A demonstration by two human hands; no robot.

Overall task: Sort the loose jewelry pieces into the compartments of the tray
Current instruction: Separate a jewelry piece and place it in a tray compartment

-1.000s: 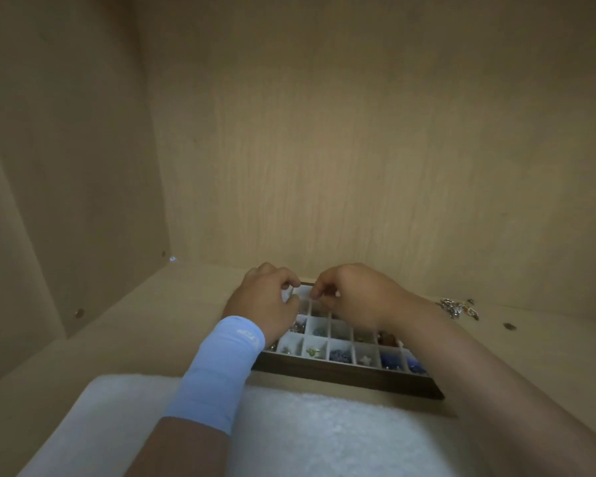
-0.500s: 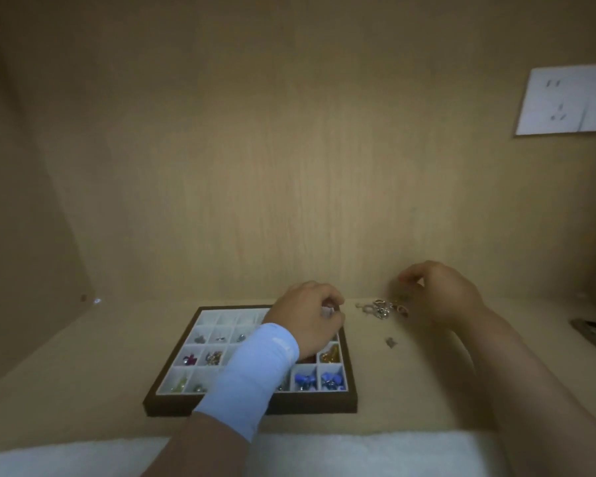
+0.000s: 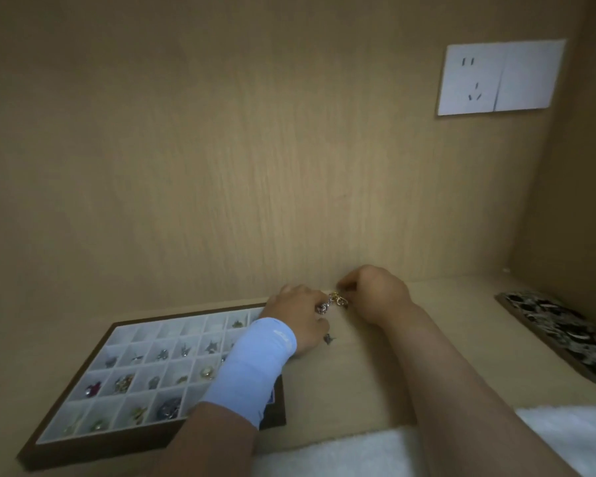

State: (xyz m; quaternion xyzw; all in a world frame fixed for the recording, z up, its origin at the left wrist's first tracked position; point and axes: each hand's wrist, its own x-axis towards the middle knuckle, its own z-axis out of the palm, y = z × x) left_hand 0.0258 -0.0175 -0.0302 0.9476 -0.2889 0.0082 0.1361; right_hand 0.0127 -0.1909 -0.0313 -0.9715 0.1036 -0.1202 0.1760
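Metallic jewelry cluster (image 3: 335, 302), in a pinch between left hand (image 3: 298, 316) and right hand (image 3: 375, 297), beside tray (image 3: 100, 445).

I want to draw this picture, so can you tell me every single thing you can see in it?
tray: one, dark wood frame, white compartments, lower left on the shelf
sorted pieces: many, gold, silver, red, blue, in the tray's compartments
jewelry pile: one small cluster, gold and silver, between the hands
stray piece: one, dark, on the shelf beside the pile
second tray: one, dark, black-and-white contents, far right
wall socket: one, white, upper right
fluffy cloth: white, bottom edge
sleeve: one, light blue, left wrist
left hand: fingers curled on the pile
right hand: fingers curled on the pile
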